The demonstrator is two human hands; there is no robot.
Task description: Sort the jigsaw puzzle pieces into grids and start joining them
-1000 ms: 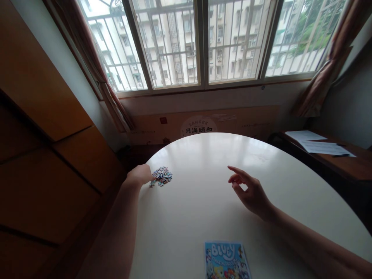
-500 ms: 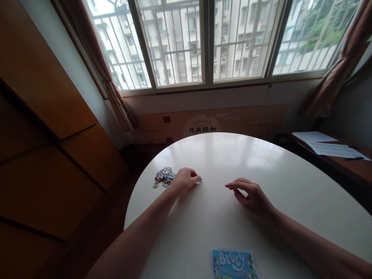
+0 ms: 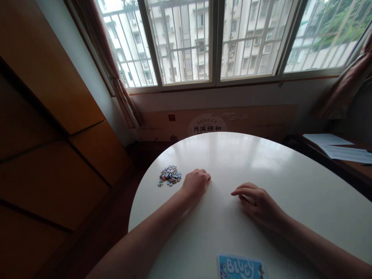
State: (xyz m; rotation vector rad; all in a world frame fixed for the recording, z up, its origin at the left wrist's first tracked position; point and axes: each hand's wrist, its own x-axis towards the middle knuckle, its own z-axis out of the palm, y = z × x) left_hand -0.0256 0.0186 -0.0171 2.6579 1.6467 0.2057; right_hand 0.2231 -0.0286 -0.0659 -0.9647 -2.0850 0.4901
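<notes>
My left hand (image 3: pixel 198 182) rests low over the white round table, its fingers curled together in a pinch. The puzzle piece that showed at these fingertips a moment earlier is now hidden behind them. Left of this hand lies a loose heap of small jigsaw pieces (image 3: pixel 171 175), mixed in colour. My right hand (image 3: pixel 255 199) hovers or rests over the table to the right, with the index finger stretched out, the other fingers loosely bent and nothing visible in it. Nearest to me is a blue box or card (image 3: pixel 242 267) lettered "BLUEY", cut off by the lower picture edge.
The white round table (image 3: pixel 232 151) has a curved far edge. At the right stands a brown desk with paper sheets (image 3: pixel 345 153). Wooden cabinets (image 3: pixel 87 162) stand at the left. Beyond the table are a printed panel (image 3: pixel 247 120) and a barred window (image 3: pixel 186 42).
The view has shifted, so most things appear farther right. My left hand has turned and its fingers now cover the piece. The right hand's thumb has moved closer under its fingers.
</notes>
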